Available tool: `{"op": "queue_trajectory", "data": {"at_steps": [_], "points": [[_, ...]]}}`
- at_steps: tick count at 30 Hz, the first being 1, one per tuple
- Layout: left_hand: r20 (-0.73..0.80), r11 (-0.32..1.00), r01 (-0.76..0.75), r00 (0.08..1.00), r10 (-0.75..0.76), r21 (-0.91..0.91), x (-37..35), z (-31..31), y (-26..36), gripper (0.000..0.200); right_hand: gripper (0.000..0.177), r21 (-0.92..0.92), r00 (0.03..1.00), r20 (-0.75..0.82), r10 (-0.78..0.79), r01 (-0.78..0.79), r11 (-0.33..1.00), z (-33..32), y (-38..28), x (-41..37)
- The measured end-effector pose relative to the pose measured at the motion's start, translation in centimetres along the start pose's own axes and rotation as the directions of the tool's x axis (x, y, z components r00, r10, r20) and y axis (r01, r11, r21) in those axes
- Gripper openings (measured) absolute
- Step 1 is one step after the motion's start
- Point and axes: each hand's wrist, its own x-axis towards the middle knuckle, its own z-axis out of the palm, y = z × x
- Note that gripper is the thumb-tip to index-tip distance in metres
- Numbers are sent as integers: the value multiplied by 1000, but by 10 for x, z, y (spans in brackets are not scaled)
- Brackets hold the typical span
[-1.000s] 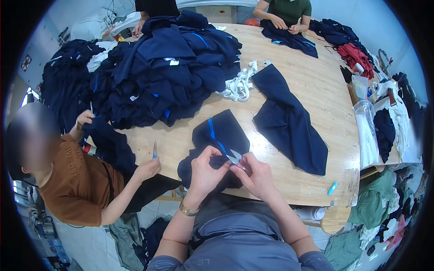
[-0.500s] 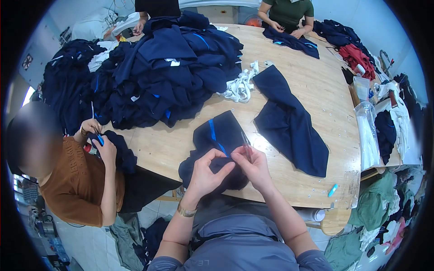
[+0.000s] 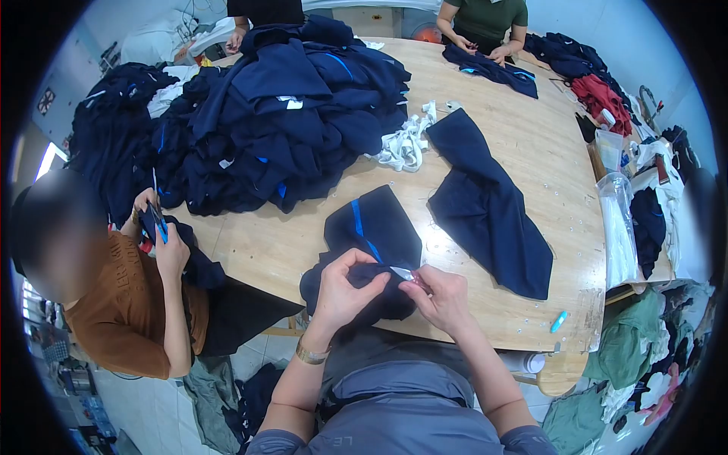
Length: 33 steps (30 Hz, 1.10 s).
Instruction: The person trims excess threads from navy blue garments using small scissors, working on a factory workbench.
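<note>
A navy garment with a bright blue stripe (image 3: 381, 220) lies bunched at the table's near edge. My left hand (image 3: 345, 294) pinches its cloth between thumb and fingers at the end of the stripe. My right hand (image 3: 442, 297) is closed round small metal thread snips (image 3: 403, 273), their shiny blades pointing left at the pinched cloth. The blade tips are right beside my left fingertips. Part of the garment is hidden beneath my hands.
A big heap of navy garments (image 3: 280, 114) covers the table's left side. Another navy piece (image 3: 493, 205) lies to the right, near white strips (image 3: 409, 144). A blue-handled tool (image 3: 559, 321) lies near the right edge. A person (image 3: 129, 303) works at left; others sit opposite.
My right hand has shifted slightly right, and the snips have swung from pointing up and away to pointing left at the cloth. My left hand keeps its pinch.
</note>
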Motion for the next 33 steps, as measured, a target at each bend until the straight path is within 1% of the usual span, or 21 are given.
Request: {"op": "queue_trajectory", "data": {"at_steps": [1, 4, 10, 13, 16, 19, 22, 23, 24, 25, 26, 27, 28, 29, 31, 32, 33], "points": [[1, 1000, -2, 1000, 2, 4, 0, 0, -1, 19, 36, -32, 1000, -3, -28, 28, 999, 0, -1, 1], [0, 998, -55, 998, 55, 1, -1, 0, -2, 19, 38, -134, 996, 56, -67, 74, 988, -4, -6, 7], [-11, 995, -85, 996, 85, 51, -3, -1, 2, 20, 36, -144, 992, 86, -97, 108, 984, -4, -8, 9], [-20, 991, -114, 993, 115, 65, -3, 0, 4, 20, 39, -124, 994, 76, -82, 91, 988, -2, -7, 8], [-23, 991, -123, 992, 125, 61, -3, 1, 5, 19, 36, -118, 993, 86, -79, 89, 989, -2, -10, 9], [-29, 988, -136, 990, 138, 69, -4, 2, 4, 20, 37, -76, 994, 92, -62, 69, 995, -1, -11, 10], [-23, 994, -89, 996, 91, 70, -4, 1, 7, 20, 32, 89, 996, 77, 39, -46, 995, 3, -5, 8], [-16, 997, -68, 997, 69, 47, -4, 0, 7, 20, 31, 235, 988, 58, 146, -156, 960, 5, -2, 7], [-7, 999, -47, 999, 48, 25, -3, -1, 5, 19, 29, 376, 966, 56, 253, -255, 891, 8, 1, 7], [2, 1000, -26, 1000, 26, 3, -3, -3, 3, 19, 28, 508, 932, 70, 356, -341, 791, 12, 5, 6], [17, 997, -26, 999, 28, -66, -1, -5, -2, 18, 22, 579, 892, 96, 441, -411, 705, 12, 13, 5], [33, 991, -26, 999, 30, -134, 1, -8, -9, 17, 10, 661, 905, 74, 419, -359, 658, 16, 23, 5], [49, 979, -25, 998, 36, -203, 2, -11, -14, 17, 11, 657, 909, 39, 415, -337, 675, 18, 32, 7], [55, 969, -5, 998, 19, -248, 4, -13, -16, 17, 16, 651, 912, 3, 410, -314, 692, 19, 37, 9], [68, 941, 35, 998, -13, -336, 8, -18, -17, 17, 26, 522, 951, 58, 305, -290, 802, 18, 38, 15], [83, 925, 30, 997, 2, -378, 10, -21, -17, 16, 31, 454, 963, 93, 253, -267, 850, 17, 37, 17], [58, 917, 7, 998, 17, -399, 13, -24, -18, 15, 36, 447, 957, 158, 241, -287, 847, 21, 41, 18]]}}
